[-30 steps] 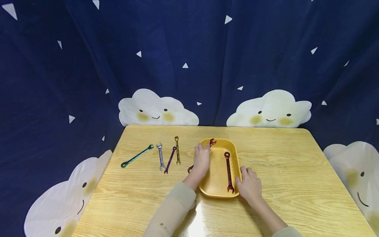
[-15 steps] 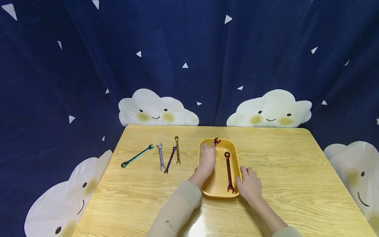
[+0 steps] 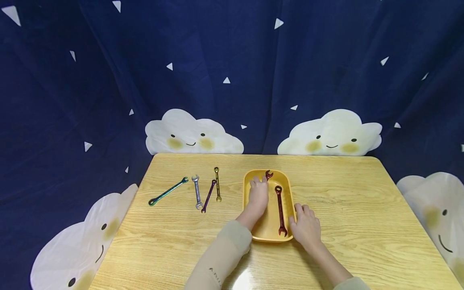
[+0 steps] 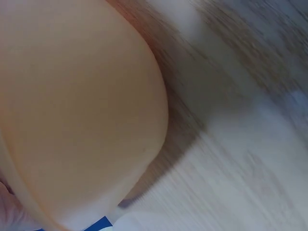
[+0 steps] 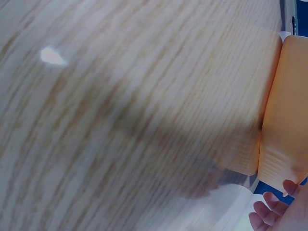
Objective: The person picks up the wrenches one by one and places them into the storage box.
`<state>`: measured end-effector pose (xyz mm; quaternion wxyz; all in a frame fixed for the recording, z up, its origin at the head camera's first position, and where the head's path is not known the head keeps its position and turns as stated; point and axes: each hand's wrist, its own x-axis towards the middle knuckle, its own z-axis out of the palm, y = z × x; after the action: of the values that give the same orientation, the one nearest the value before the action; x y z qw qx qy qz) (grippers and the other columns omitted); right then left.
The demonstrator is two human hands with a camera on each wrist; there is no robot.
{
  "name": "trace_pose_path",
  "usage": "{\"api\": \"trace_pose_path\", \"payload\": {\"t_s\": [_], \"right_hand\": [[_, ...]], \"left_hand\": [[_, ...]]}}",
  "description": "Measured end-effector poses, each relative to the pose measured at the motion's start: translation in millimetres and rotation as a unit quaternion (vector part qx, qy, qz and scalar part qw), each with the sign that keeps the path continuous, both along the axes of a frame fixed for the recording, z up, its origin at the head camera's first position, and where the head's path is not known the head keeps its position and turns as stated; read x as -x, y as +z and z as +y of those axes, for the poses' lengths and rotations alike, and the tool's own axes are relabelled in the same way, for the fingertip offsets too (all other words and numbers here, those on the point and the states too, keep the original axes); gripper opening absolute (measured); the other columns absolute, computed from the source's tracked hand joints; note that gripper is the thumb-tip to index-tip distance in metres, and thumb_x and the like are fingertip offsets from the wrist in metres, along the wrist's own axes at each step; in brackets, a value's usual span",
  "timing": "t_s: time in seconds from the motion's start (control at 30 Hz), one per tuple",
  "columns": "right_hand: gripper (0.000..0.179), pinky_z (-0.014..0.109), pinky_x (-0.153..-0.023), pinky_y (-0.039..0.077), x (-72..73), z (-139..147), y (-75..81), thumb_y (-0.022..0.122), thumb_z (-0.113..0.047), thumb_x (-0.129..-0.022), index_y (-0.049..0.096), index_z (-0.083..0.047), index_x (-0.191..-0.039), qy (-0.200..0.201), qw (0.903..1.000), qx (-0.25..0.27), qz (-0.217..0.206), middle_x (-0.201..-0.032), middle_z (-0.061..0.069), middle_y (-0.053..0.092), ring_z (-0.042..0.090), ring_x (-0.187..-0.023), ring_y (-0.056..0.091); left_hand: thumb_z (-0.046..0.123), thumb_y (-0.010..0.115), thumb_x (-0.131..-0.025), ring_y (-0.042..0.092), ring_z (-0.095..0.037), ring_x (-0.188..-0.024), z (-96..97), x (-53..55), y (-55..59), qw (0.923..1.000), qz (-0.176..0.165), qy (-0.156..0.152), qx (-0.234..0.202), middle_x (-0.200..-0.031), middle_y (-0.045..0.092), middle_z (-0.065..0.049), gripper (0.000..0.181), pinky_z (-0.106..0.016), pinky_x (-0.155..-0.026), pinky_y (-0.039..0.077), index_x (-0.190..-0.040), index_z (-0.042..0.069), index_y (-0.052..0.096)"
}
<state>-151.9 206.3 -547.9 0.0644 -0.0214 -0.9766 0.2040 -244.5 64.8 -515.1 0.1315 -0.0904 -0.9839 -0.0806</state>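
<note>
In the head view my left hand is inside the yellow plastic tray, gripping a red combination wrench. Its open end sticks out past my fingertips near the far rim; the rest is hidden under the hand. To its right a second red combination wrench lies lengthwise on the tray floor, ring end away from me. My right hand holds the tray's right rim, thumb over the edge and fingers outside. The right wrist view shows those fingers beside the tray wall. In the left wrist view the tray wall covers most of my hand.
Left of the tray on the wooden table lie a teal wrench, a silver wrench, a purple wrench and a gold wrench. A dark blue curtain with clouds hangs behind the table.
My left hand has moved right, from over the tray's left rim to inside it, carrying the red combination wrench along. My right hand and the tray have stayed in place.
</note>
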Motion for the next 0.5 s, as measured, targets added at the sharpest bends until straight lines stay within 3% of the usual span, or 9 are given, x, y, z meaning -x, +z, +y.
{"api": "trace_pose_path", "payload": {"t_s": [0.27,0.5], "right_hand": [[0.04,0.055,-0.076,0.04,0.5,0.2,-0.3,0.05,-0.021,-0.087,0.046,-0.001,-0.121,-0.001,1.0,-0.002,0.002,-0.115,0.024,0.048,0.041,-0.104,0.046],[0.039,0.055,-0.076,0.039,0.5,0.2,-1.1,0.05,-0.021,-0.087,0.046,-0.001,-0.121,-0.003,1.0,-0.001,0.0,-0.116,0.024,0.048,0.041,-0.104,0.045]], "left_hand": [[0.012,0.054,-0.091,0.055,-0.019,-0.076,9.1,0.2,-6.7,0.9999,-0.014,0.006,-0.007,-0.098,0.057,-0.015,0.031,-0.012,-0.05,0.043,-0.121,0.009,0.06],[0.004,0.056,-0.085,0.054,-0.016,-0.068,14.7,-2.6,-12.6,0.9992,-0.002,0.014,0.038,-0.086,0.057,-0.01,0.03,-0.015,-0.051,0.043,-0.114,0.009,0.063]]}}
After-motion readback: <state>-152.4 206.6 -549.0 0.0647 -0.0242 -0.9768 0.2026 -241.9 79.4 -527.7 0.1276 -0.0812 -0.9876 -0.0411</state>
